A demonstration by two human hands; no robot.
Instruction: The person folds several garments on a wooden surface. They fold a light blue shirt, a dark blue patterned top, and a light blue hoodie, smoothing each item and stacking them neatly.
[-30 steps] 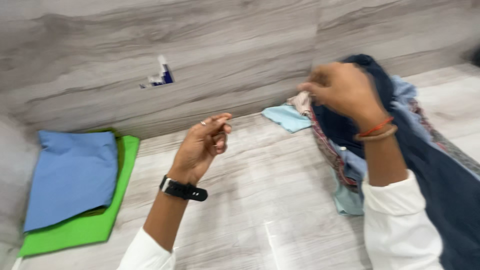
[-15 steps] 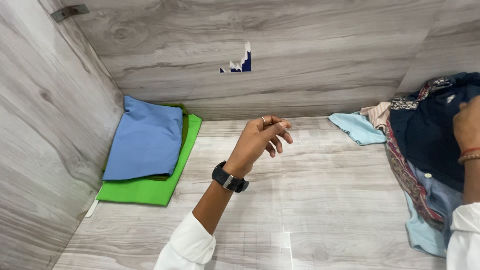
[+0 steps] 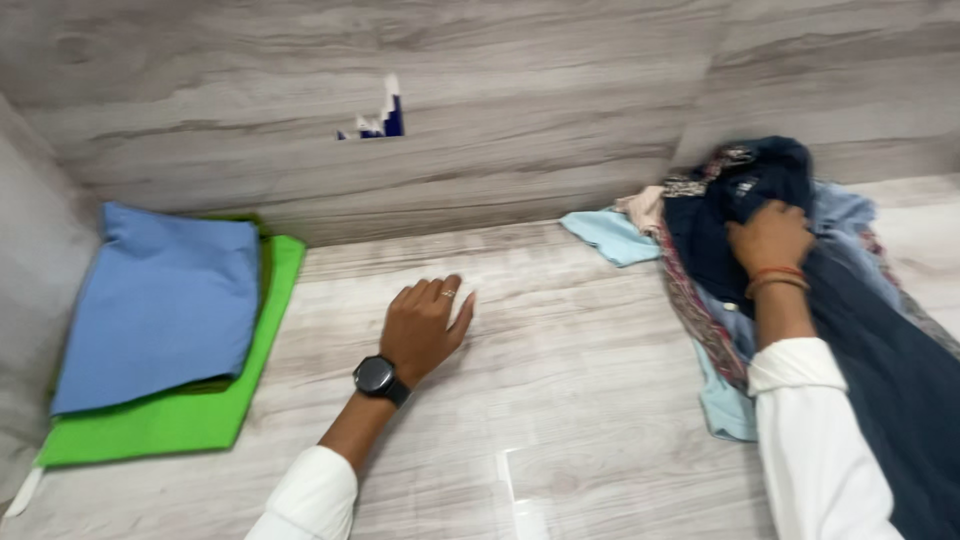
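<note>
A dark navy garment [image 3: 760,180] atop the heap of mixed clothes [image 3: 720,330] at the right is grasped by the right hand [image 3: 768,238]; judged, lifting it free is called for next. The left hand [image 3: 425,325] is laid flat and released on the grey wood-grain tabletop [image 3: 580,400], beside the folded blue cloth [image 3: 160,300] on green cloth [image 3: 190,420], with matching walls [image 3: 550,110] around

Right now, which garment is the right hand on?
The dark navy garment atop the unfolded pile; right hand grips it. The folded blue cloth and green cloth lie far left.

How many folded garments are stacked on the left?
3: a blue one on top, a dark green one showing only at its edge, a bright green one at the bottom. More may be hidden underneath.
</note>
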